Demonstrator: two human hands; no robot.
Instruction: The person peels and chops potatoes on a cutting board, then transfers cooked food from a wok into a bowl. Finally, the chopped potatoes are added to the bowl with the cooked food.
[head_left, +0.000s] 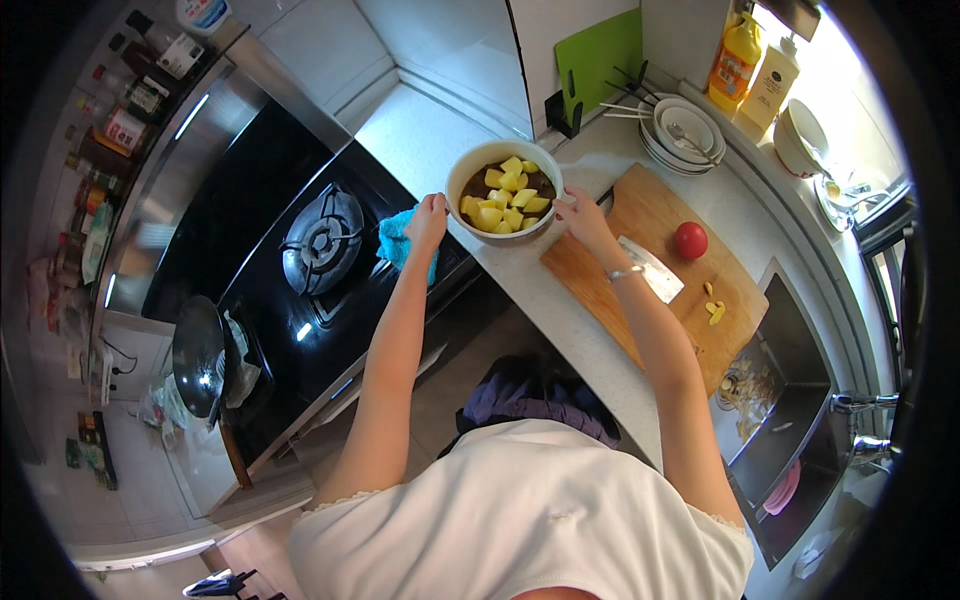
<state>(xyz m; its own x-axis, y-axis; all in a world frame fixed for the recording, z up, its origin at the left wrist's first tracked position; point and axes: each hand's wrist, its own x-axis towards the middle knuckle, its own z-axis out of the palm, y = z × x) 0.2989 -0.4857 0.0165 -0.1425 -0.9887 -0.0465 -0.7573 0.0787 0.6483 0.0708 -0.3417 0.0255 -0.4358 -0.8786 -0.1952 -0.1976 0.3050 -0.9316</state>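
My left hand (429, 220) and my right hand (580, 216) grip opposite sides of a round white pot (504, 237) at its rim. Yellow chunks that look like potato (504, 201) lie over dark brown contents in the pot. Whether it rests on the counter or is held just above it, I cannot tell. A turquoise cloth (396, 238) lies on the stove edge beside my left hand. Close to my right wrist, a cleaver (654, 273) lies on a wooden cutting board (637, 202), with a red tomato (691, 240) and several small yellow pieces (715, 310).
A gas burner (324, 238) sits left of the pot, and a black wok (199, 357) stands at the far left. Stacked white bowls (684, 127) and a green cutting board (600, 64) are at the back. The sink (787, 337) on the right holds peelings (744, 390).
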